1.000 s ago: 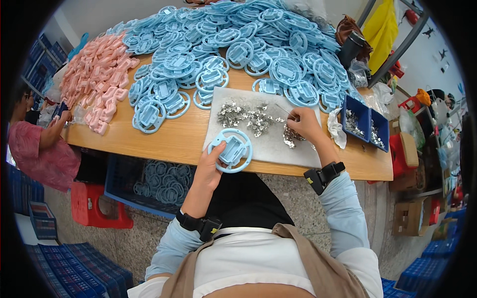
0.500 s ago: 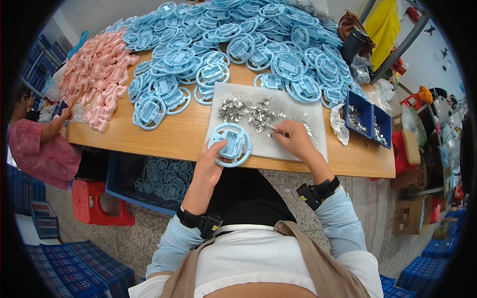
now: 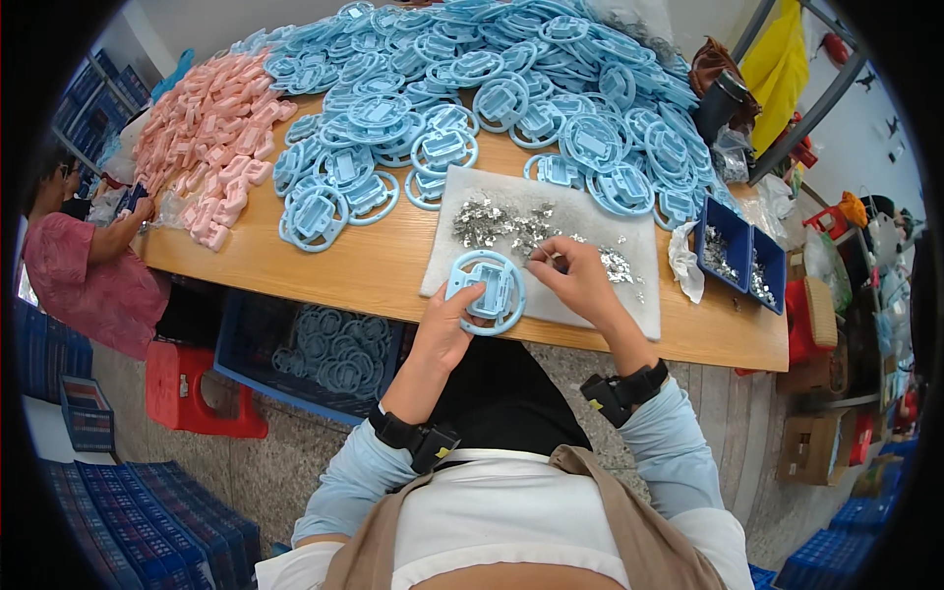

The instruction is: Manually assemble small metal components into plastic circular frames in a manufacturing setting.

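My left hand (image 3: 447,329) grips a light-blue plastic ring-shaped part (image 3: 486,293) with a rectangular recess in its middle, thumb over the inner edge. It is held just over the near edge of a whitish-grey mat (image 3: 639,231). Just right of the ring, my right hand (image 3: 575,280) is closed in a pinch; whatever is between its fingertips is too small to make out. Small shiny metal pieces (image 3: 492,224) lie heaped on the mat beyond both hands. More of these pieces (image 3: 618,265) are scattered to the right of my right hand.
A large heap of blue ring parts (image 3: 472,79) covers the table's far side, with pink plastic parts (image 3: 211,128) at left. Two blue bins (image 3: 733,261) with metal pieces stand at right beside crumpled white paper (image 3: 685,261). A co-worker (image 3: 88,256) sits at the left.
My right hand has come left from the metal pieces toward the ring part. The ring part in my left hand has shifted slightly right. The whole view has moved a little.
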